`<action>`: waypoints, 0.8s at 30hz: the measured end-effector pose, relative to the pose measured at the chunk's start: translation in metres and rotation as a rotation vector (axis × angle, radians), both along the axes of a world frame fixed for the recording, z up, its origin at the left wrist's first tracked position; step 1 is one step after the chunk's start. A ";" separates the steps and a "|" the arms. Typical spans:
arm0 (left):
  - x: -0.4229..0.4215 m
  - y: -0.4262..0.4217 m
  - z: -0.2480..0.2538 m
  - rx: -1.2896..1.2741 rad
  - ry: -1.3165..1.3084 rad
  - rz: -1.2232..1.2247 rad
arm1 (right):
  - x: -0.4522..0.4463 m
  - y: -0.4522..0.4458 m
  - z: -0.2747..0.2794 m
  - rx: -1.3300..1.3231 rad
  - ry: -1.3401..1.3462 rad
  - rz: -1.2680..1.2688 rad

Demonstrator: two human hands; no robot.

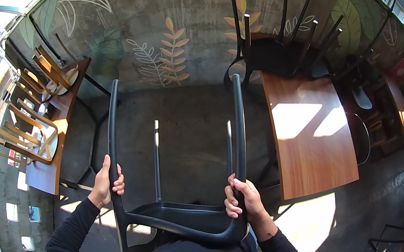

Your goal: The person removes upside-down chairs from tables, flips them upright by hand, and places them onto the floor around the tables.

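Note:
A black chair (191, 215) is held in front of my body, its legs pointing up and away from me. My left hand (108, 184) is closed around one leg near its lower part, the thumb lying along it. Around the opposite leg, my right hand (244, 199) is wrapped with its fingers curled. Two thinner-looking legs stand farther off between my hands. The near part of the chair rests close to my dark top, and its lower edge is partly hidden there.
To the right is a wooden table (313, 140) with upturned black chairs (274, 52) at its far end. Upturned wooden stools (40, 138) sit on a narrow counter (65, 118) at left. A painted concrete wall (163, 6) stands ahead.

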State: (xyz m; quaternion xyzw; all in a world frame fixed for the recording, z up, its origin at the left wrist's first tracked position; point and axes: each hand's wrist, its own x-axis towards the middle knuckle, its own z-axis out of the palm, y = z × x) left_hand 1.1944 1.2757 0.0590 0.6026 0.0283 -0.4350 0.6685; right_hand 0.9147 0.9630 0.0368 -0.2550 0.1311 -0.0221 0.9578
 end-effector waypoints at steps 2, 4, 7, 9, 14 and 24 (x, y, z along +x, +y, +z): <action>-0.002 -0.002 -0.008 0.015 0.028 0.010 | 0.002 -0.008 0.001 -0.019 0.021 0.012; -0.003 -0.005 -0.018 0.030 0.048 0.019 | 0.002 -0.014 0.007 -0.051 0.063 0.016; -0.003 -0.015 -0.031 -0.001 0.072 -0.059 | -0.001 -0.021 0.012 -0.095 0.127 0.006; 0.000 -0.021 -0.043 -0.094 0.153 -0.132 | -0.009 -0.026 0.010 -0.122 0.177 -0.022; -0.011 -0.009 -0.074 -0.089 0.180 -0.152 | -0.022 -0.032 -0.005 -0.083 0.220 -0.121; -0.074 0.206 -0.248 0.483 -0.155 -0.552 | -0.015 -0.057 -0.054 0.032 0.313 -0.265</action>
